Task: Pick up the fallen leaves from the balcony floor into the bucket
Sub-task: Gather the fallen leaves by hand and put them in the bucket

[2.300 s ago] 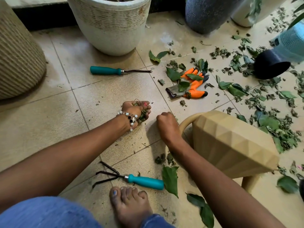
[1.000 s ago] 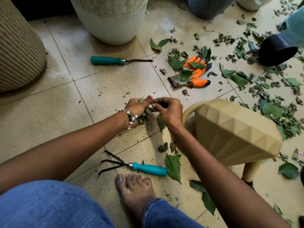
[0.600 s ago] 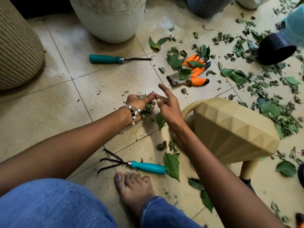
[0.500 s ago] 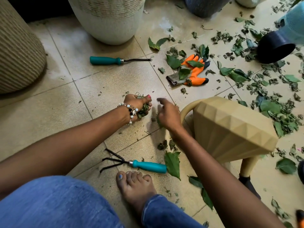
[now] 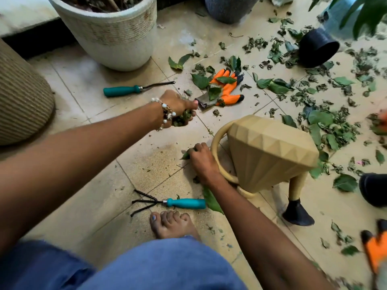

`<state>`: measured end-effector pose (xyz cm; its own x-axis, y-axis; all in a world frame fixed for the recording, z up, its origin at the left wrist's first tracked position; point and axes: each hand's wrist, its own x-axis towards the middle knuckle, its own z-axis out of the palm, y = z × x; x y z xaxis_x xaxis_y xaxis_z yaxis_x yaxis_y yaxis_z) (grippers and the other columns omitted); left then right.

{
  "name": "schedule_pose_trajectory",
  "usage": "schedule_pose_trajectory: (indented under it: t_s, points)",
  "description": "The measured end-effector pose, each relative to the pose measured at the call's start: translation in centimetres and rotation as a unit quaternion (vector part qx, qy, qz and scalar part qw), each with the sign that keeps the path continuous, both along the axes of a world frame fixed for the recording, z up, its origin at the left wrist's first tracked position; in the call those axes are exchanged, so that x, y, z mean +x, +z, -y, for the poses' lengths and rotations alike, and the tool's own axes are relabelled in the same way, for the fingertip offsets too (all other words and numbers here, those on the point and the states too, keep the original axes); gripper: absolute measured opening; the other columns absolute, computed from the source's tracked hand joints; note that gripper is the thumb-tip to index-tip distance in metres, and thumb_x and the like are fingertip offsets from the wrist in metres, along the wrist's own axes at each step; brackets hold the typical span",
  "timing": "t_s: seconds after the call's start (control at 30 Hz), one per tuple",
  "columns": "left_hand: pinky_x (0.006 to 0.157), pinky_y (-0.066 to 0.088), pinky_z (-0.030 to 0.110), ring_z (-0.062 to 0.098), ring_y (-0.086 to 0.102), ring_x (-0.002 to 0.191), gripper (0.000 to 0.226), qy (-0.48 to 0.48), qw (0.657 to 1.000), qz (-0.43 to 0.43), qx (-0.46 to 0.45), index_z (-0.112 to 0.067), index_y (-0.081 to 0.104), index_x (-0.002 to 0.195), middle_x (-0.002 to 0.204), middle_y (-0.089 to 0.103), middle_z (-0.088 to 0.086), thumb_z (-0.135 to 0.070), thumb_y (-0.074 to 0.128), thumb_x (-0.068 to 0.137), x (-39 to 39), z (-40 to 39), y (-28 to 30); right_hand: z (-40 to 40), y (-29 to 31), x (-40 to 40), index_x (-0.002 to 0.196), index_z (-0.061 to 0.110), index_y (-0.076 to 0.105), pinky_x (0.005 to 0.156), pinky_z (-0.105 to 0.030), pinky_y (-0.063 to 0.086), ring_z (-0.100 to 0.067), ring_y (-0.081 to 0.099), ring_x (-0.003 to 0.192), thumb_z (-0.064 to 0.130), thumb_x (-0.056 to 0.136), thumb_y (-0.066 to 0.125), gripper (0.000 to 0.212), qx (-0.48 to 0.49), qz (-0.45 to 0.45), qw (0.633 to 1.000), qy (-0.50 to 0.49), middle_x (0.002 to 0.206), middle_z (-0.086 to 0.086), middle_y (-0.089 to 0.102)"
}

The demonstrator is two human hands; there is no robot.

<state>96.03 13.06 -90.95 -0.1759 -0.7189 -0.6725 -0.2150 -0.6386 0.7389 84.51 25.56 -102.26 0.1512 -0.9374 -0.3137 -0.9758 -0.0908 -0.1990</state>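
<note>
Fallen green leaves [image 5: 326, 126] lie thickly over the tiled floor on the right. My left hand [image 5: 178, 105], with a bead bracelet, is shut on a clump of leaf scraps [image 5: 183, 120] near the orange glove [image 5: 226, 88]. My right hand [image 5: 202, 159] rests low on the floor beside the tan stand, its fingers closed on a single green leaf [image 5: 186, 155]. A dark-mouthed bucket [image 5: 318, 49] lies on its side at the upper right, far from both hands. Another large leaf [image 5: 211, 200] lies under my right forearm.
A tan faceted planter stand [image 5: 270, 151] stands right of my right hand. A teal hand rake [image 5: 182, 203] lies by my bare foot [image 5: 171, 225]; a second teal tool [image 5: 123, 91] lies farther back. A white pot [image 5: 113, 32] and a woven basket [image 5: 21, 97] stand on the left.
My hands have parted. The left hand moved away toward the orange glove with its clump. The right hand dropped to the floor and closed on a leaf.
</note>
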Motion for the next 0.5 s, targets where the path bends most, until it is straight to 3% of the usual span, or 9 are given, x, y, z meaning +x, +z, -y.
schedule_pose_trajectory:
  t_s: [0.1,0.17,0.23,0.33,0.43,0.5]
  points:
    - [0.044,0.050,0.025,0.016,0.060,0.049,0.021,0.017,0.999,-0.012,0.024,0.005,0.065,0.093,0.077,0.068,0.015,-0.013,0.072,0.085,-1.2,-2.4,-2.8,0.1,0.0,-0.3,0.120,0.001,0.058,0.092,-0.035,0.046,-0.030,0.051,0.111,0.012,0.094,0.054,0.028,0.000,0.062,0.997,-0.041,0.115,-0.016,0.057]
    - [0.053,0.057,0.031,0.022,0.065,0.057,0.022,0.043,0.998,0.031,0.018,0.004,0.067,0.087,0.077,0.070,0.015,-0.016,0.074,0.084,-1.3,-4.2,-5.8,0.2,0.1,-0.1,0.108,0.004,0.066,0.079,-0.026,0.051,-0.025,0.060,0.095,0.010,0.092,0.056,0.019,-0.035,0.121,0.985,-0.119,0.099,-0.010,0.065]
    - [0.069,0.060,0.042,0.027,0.071,0.071,0.024,0.096,0.991,0.096,-0.001,-0.002,0.070,0.083,0.079,0.073,0.012,-0.026,0.077,0.081,-0.7,-5.9,-8.5,0.1,0.3,0.6,0.103,0.006,0.071,0.074,-0.022,0.053,-0.019,0.065,0.083,0.003,0.091,0.057,0.018,-0.082,0.194,0.955,-0.209,0.093,-0.009,0.071]
    - [0.072,0.057,0.044,0.030,0.068,0.073,0.028,0.191,0.979,0.067,0.038,-0.007,0.070,0.085,0.080,0.072,0.011,-0.035,0.076,0.081,0.0,-7.7,-10.8,0.0,1.1,1.4,0.102,0.005,0.073,0.068,-0.003,0.044,-0.008,0.064,0.078,0.006,0.088,0.066,0.015,-0.138,0.300,0.885,-0.329,0.093,-0.006,0.074]
    - [0.071,0.057,0.039,0.024,0.066,0.067,0.031,0.223,0.972,0.012,0.069,-0.011,0.067,0.078,0.077,0.071,0.009,-0.040,0.068,0.088,-0.3,-8.6,-11.0,0.3,1.2,2.3,0.095,0.005,0.075,0.071,-0.013,0.048,-0.011,0.064,0.079,0.007,0.084,0.071,0.012,-0.171,0.359,0.845,-0.358,0.087,-0.005,0.072]
    - [0.071,0.057,0.035,0.022,0.066,0.067,0.039,0.271,0.951,-0.084,0.121,-0.012,0.066,0.077,0.075,0.070,0.008,-0.047,0.060,0.091,-0.9,-8.7,-10.9,0.2,1.0,3.0,0.097,0.008,0.074,0.078,-0.024,0.046,-0.018,0.059,0.087,0.011,0.084,0.072,0.014,-0.165,0.337,0.861,-0.344,0.090,-0.005,0.067]
